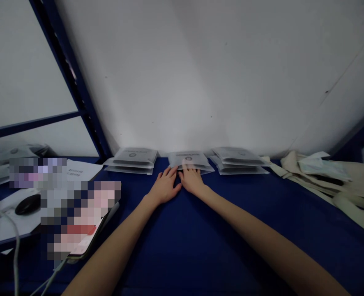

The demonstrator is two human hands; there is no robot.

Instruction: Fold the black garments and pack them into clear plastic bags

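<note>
Against the back wall, a frosted zip bag with dark printing lies flat in the middle of the blue table. My right hand reaches onto its front edge, fingers stretched out over the plastic. Just left of it, my left hand lies palm down on the table, fingers spread, its tips close to the bag's left corner. To the left sits a stack of similar frosted bags. Another stack of frosted bags lies to the right, its layers slightly askew.
A phone with a cable stands at the left, near papers and a black mouse. Cream fabric is heaped at the right. A white wall closes off the blue table behind.
</note>
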